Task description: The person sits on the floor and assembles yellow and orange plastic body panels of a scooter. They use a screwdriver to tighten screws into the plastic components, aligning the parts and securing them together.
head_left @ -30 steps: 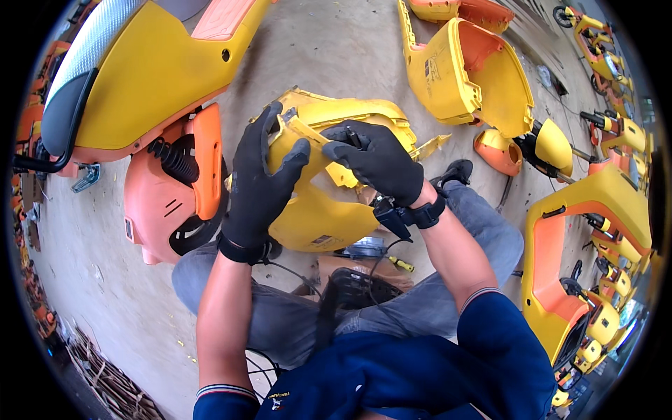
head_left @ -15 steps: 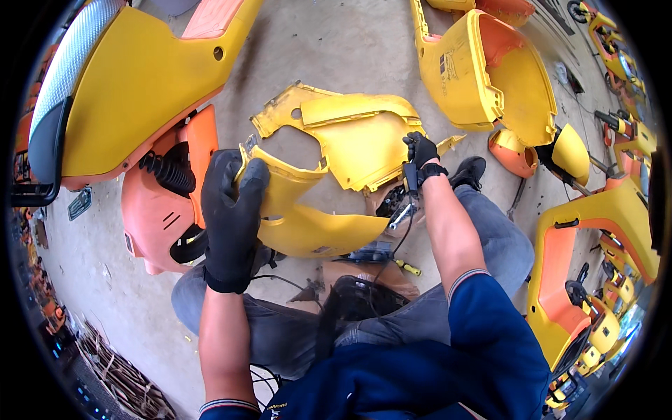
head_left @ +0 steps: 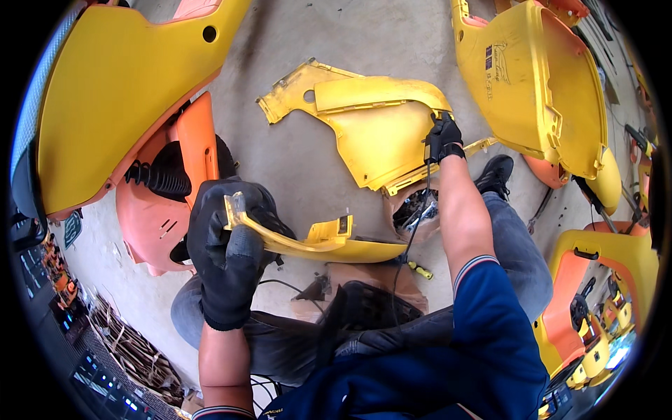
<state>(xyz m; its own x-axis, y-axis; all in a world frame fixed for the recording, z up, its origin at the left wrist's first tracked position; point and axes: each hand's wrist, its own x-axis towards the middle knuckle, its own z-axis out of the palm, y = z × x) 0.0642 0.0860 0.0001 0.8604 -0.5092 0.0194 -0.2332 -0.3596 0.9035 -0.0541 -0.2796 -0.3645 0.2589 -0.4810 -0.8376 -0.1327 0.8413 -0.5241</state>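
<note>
My left hand (head_left: 234, 245), in a black glove, is closed around one end of a curved yellow trim panel (head_left: 336, 250). The panel is raised above my lap and turned nearly edge-on, with a small clip bracket on its inner side. My right hand (head_left: 443, 138), also gloved, is closed at the right corner of a larger yellow body panel (head_left: 385, 133) lying on the floor. Its fingertips are on that panel's edge, partly hidden by the glove. From my right wrist a thin black cable (head_left: 413, 234) hangs toward my lap.
An opened container of small metal parts (head_left: 414, 213) stands below the body panel. A yellow-handled tool (head_left: 420, 270) lies beside brown cardboard (head_left: 308, 308). Large yellow and orange scooter shells flank me, one at left (head_left: 126, 91), one at right (head_left: 518, 84). Sticks (head_left: 133, 343) are piled lower left.
My left hand has lowered and tilted the trim panel from broad-face view to edge-on. My right hand stays at the body panel's right corner. The whole view has shifted slightly.
</note>
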